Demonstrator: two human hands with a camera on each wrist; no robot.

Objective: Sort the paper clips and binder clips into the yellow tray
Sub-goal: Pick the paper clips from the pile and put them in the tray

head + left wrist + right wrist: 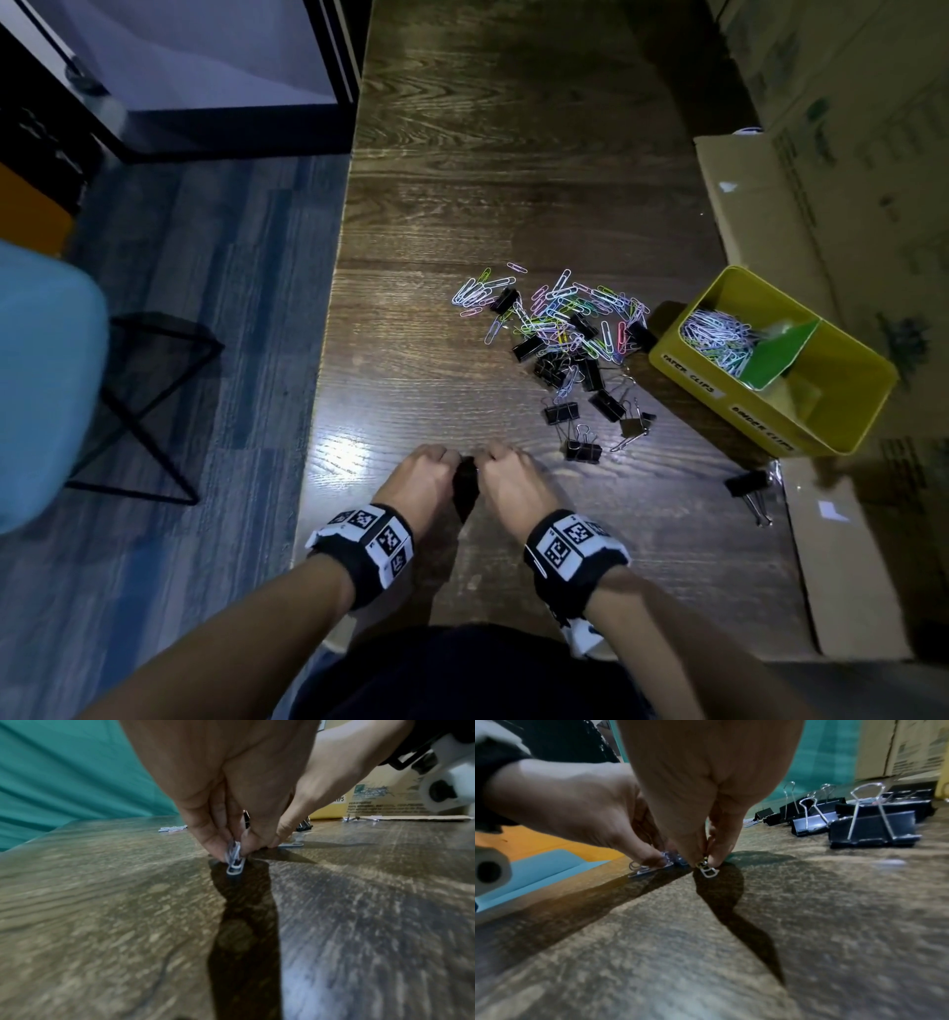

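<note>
Glossy wood-grain table (513,154); matt cardboard (847,539); shiny yellow tray (842,390).

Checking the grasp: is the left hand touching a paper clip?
Touching. The left wrist view shows the left hand pinching pale paper clips between its fingertips, just above the table.

Both hands pinch small clips (709,871) against the wooden table (808,923).

hidden: fingertips in head view | blurred: tray labels (688,375) | cut off: chair (46,380)
</note>
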